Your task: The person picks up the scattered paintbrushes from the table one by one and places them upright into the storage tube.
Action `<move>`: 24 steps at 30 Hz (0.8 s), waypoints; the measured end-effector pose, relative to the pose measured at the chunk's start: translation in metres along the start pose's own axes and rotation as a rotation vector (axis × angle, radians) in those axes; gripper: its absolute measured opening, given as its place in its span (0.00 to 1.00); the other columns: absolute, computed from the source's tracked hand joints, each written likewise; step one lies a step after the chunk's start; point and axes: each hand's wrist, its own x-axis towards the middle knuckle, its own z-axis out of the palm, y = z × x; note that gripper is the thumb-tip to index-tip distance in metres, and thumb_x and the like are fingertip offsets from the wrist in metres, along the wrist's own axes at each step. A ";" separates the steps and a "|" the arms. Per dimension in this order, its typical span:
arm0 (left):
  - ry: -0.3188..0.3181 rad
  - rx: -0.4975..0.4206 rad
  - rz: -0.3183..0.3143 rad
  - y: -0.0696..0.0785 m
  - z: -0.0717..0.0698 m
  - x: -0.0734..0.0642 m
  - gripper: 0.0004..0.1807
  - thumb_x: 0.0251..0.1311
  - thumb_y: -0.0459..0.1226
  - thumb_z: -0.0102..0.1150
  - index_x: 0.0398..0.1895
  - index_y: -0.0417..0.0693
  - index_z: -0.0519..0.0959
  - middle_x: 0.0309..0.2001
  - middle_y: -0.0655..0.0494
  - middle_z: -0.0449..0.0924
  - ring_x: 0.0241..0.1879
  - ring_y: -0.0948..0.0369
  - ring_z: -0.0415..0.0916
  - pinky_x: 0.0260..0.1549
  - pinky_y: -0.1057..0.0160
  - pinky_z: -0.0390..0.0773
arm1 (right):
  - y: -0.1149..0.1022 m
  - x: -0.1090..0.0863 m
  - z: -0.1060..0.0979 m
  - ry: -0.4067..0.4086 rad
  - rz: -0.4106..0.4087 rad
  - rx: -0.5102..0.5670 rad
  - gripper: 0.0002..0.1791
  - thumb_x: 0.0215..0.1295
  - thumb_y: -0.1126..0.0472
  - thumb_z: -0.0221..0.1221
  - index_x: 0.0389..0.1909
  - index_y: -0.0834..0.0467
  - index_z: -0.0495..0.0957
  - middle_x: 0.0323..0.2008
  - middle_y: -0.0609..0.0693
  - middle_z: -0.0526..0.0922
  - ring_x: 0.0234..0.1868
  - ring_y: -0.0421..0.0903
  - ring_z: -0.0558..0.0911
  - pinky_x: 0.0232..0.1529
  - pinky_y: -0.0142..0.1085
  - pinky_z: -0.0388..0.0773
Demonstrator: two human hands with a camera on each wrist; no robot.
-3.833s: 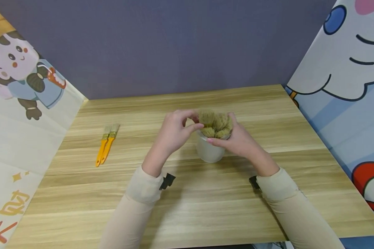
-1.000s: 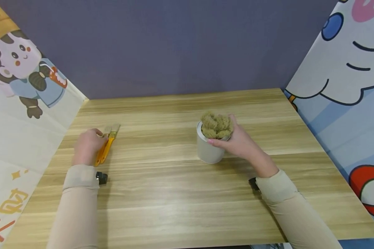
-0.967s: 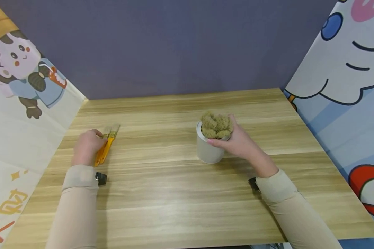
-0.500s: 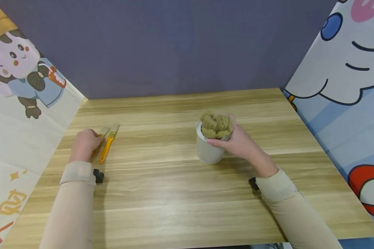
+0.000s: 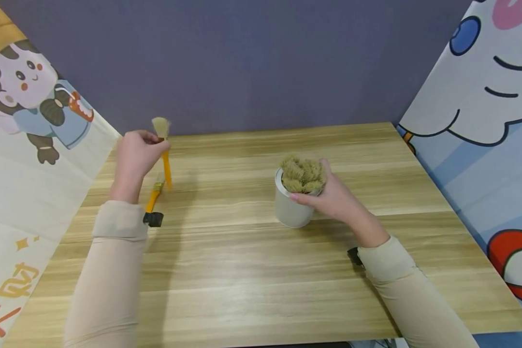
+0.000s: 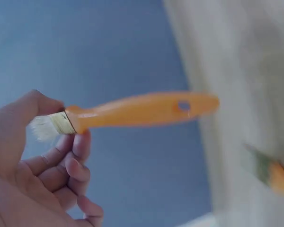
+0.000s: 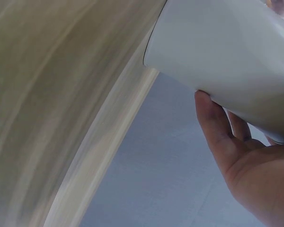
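Note:
My left hand (image 5: 137,157) pinches a paintbrush (image 6: 146,109) by its metal band, up off the table at the left. Its pale bristles point up and the orange handle hangs down in the head view. Below it a second orange-handled paintbrush (image 5: 154,197) lies on the table, partly behind my wrist. Right of centre stands a white cylindrical pot (image 5: 292,212), filled with tan bristle heads (image 5: 302,175). My right hand (image 5: 337,195) grips the pot's right side near the rim, thumb across the front; in the right wrist view its fingers (image 7: 215,118) curve against the smooth wall.
The wood-grain table (image 5: 243,270) spreads around the pot and the brushes. A dark blue-grey wall (image 5: 252,67) rises along its back edge. Printed cartoon panels (image 5: 483,159) flank it on both sides. Black wrist cameras (image 5: 153,219) sit at the cuffs.
My left hand left the pot, went to the two paintbrushes at the left, took one and lifted it upright. My right hand stayed on the pot.

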 end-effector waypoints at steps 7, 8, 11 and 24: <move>-0.020 -0.348 0.134 0.076 0.005 -0.031 0.19 0.63 0.52 0.73 0.46 0.48 0.87 0.38 0.66 0.89 0.44 0.64 0.84 0.44 0.64 0.78 | 0.000 -0.001 0.000 0.003 -0.020 -0.006 0.59 0.59 0.37 0.76 0.78 0.55 0.51 0.71 0.60 0.73 0.76 0.62 0.72 0.77 0.65 0.66; -0.027 -0.399 0.160 0.086 0.007 -0.037 0.18 0.63 0.51 0.74 0.45 0.49 0.87 0.37 0.68 0.88 0.43 0.64 0.84 0.44 0.64 0.78 | -0.001 -0.002 0.000 0.004 -0.019 -0.010 0.59 0.59 0.37 0.76 0.78 0.55 0.51 0.71 0.61 0.73 0.76 0.63 0.72 0.77 0.65 0.66; -0.033 -0.505 0.249 0.114 0.012 -0.058 0.14 0.63 0.48 0.75 0.42 0.49 0.88 0.34 0.67 0.87 0.40 0.62 0.84 0.41 0.64 0.79 | -0.001 -0.002 -0.001 -0.001 -0.007 -0.006 0.59 0.59 0.35 0.75 0.78 0.55 0.50 0.72 0.60 0.73 0.76 0.62 0.72 0.76 0.65 0.67; -0.011 -0.457 0.667 0.168 0.052 -0.106 0.08 0.62 0.38 0.74 0.40 0.45 0.87 0.29 0.53 0.83 0.28 0.60 0.70 0.23 0.65 0.59 | -0.001 -0.001 0.000 -0.003 -0.009 0.019 0.59 0.58 0.34 0.75 0.77 0.54 0.51 0.70 0.58 0.74 0.74 0.60 0.74 0.75 0.64 0.70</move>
